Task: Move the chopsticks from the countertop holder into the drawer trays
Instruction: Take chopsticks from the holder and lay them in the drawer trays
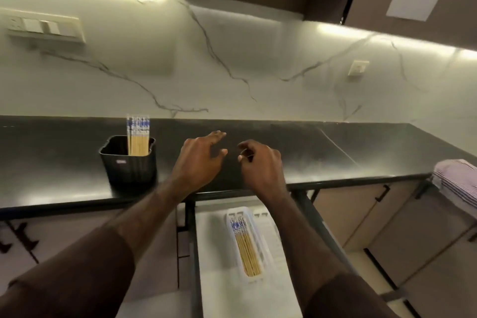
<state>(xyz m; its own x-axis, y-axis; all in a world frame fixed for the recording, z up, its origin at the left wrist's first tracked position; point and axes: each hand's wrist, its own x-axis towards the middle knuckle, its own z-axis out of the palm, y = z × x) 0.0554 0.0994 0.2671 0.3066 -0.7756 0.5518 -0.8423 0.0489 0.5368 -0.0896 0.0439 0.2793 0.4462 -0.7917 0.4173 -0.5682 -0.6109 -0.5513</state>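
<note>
Right hand (259,162) hides part of a second tray; both hands empty, left hand (200,160) spread. Chopsticks (138,137) fill the holder (129,162); more lie in the drawer tray (245,242).

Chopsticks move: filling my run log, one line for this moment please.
left hand empty | right hand empty | holder part full | tray part filled

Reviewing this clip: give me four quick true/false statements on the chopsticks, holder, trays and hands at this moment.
1. Chopsticks stand in the black holder. True.
2. The drawer tray is empty. False: chopsticks lie in it.
3. Both hands hold chopsticks. False: the left hand and right hand hover empty over the countertop.
4. The holder sits left of the hands. True.
</note>
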